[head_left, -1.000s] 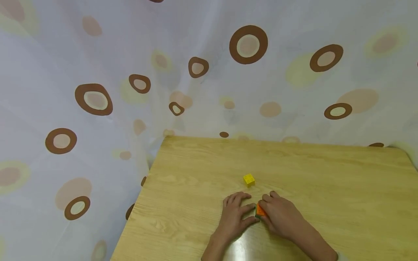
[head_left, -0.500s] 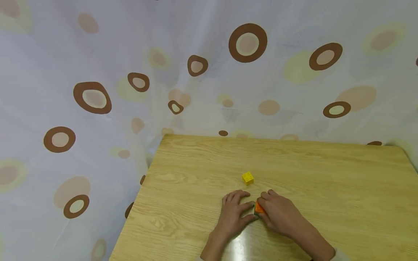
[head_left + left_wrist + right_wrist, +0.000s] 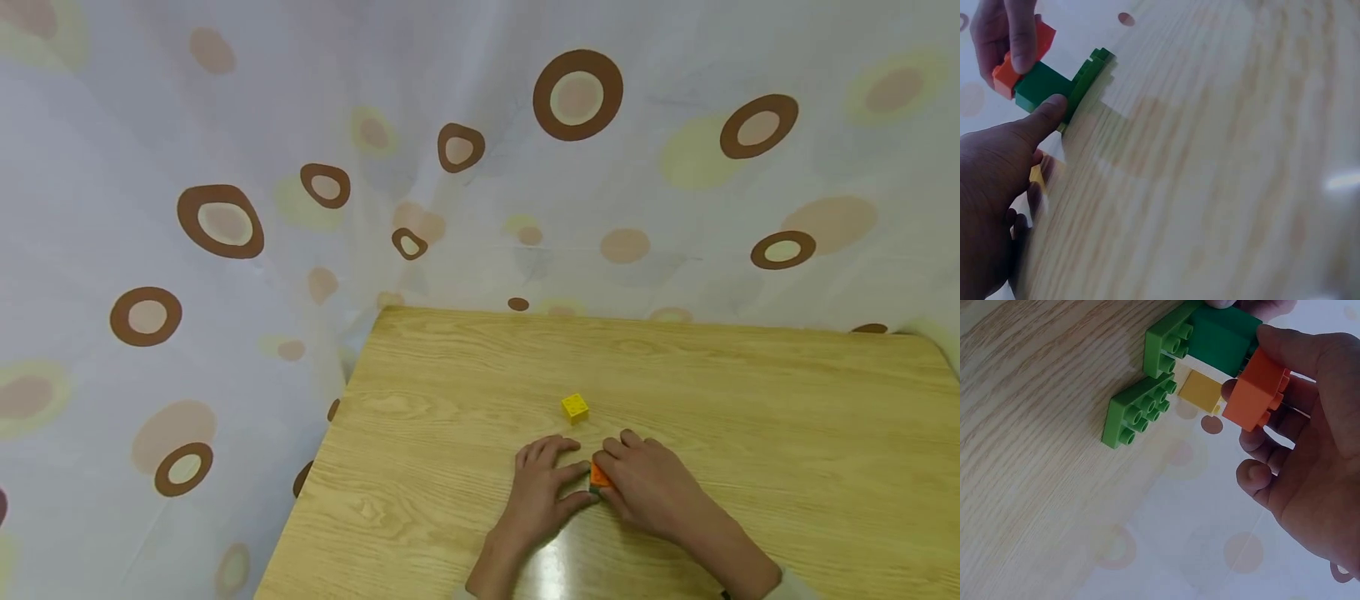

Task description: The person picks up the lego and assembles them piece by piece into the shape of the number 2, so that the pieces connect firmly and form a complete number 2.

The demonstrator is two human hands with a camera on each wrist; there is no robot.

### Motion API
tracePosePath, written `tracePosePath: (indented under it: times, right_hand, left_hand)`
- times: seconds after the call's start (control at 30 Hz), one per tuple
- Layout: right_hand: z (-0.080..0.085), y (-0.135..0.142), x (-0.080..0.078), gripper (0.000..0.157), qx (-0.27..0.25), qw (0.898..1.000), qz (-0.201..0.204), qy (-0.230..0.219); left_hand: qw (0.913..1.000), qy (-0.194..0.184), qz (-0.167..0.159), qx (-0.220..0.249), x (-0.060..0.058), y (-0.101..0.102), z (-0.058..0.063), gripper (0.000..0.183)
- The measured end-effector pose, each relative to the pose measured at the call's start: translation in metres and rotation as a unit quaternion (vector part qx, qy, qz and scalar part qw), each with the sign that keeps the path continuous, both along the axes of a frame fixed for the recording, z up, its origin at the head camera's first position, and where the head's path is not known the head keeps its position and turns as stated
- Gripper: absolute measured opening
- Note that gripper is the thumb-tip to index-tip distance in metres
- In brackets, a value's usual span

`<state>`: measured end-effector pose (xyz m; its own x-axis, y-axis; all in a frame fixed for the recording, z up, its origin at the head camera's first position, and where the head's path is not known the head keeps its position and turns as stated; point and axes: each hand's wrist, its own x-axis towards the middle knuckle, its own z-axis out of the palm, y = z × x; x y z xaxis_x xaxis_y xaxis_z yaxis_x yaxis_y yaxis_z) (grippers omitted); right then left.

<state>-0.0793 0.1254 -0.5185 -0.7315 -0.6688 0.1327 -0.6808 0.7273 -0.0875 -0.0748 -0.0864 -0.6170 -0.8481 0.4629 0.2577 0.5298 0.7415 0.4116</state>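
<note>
My right hand pinches an orange brick between thumb and fingers. The orange brick is at the top of a dark green brick; in the right wrist view some dark green studs show beside it, so whether it sits fully down I cannot tell. Under the dark green brick is a light green flat brick on the table. My left hand holds the dark green brick low down with thumb and index finger, its other fingers spread. A second light green flat brick lies beside the first.
A yellow square brick sits studs up on the wooden table, just beyond my hands. A white curtain with brown rings hangs along the table's back and left edges.
Both hands keep nearly the same hold on the bricks. The orange brick and right hand shift only slightly; the whole head view moves a little. The yellow brick stays put.
</note>
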Motion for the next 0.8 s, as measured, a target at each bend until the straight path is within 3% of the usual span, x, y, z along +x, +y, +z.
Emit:
tracePosePath:
  times: [0.8]
  right_hand:
    - [0.0036, -0.0053, -0.0013, 0.024, 0.0, 1.0, 0.002, -0.018]
  left_hand:
    - [0.9999, -0.003, 0.004, -0.01, 0.0001, 0.0003, -0.0014, 0.046]
